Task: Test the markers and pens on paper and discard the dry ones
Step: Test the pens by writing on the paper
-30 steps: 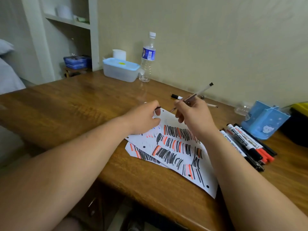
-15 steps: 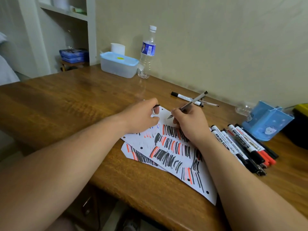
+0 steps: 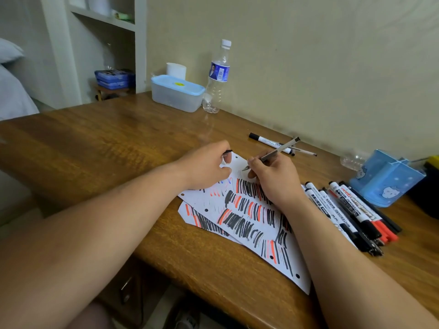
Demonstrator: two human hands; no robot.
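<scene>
My right hand (image 3: 275, 179) grips a thin grey pen (image 3: 276, 151) with its tip down on the far corner of the white paper (image 3: 249, 222), where faint thin strokes show. The sheet is covered with black and red test strokes and lies over a second sheet. My left hand (image 3: 206, 167) rests on the paper's far left corner and pinches a small dark pen cap (image 3: 228, 151) between its fingers. A pile of whiteboard markers (image 3: 349, 210), black and red, lies to the right of the paper. A black-capped marker (image 3: 270, 143) and a thin pen (image 3: 305, 151) lie apart near the wall.
A blue pen holder (image 3: 387, 179) stands at the right, with a yellow and black object (image 3: 432, 167) behind it. A lidded plastic box (image 3: 177, 92) and a water bottle (image 3: 217, 77) stand at the back by the wall. The wooden desk's (image 3: 95, 143) front edge runs below the paper.
My right hand has lowered the grey pen from above the sheet until its tip touches the paper, and faint strokes have appeared there. My left hand has stayed on the corner.
</scene>
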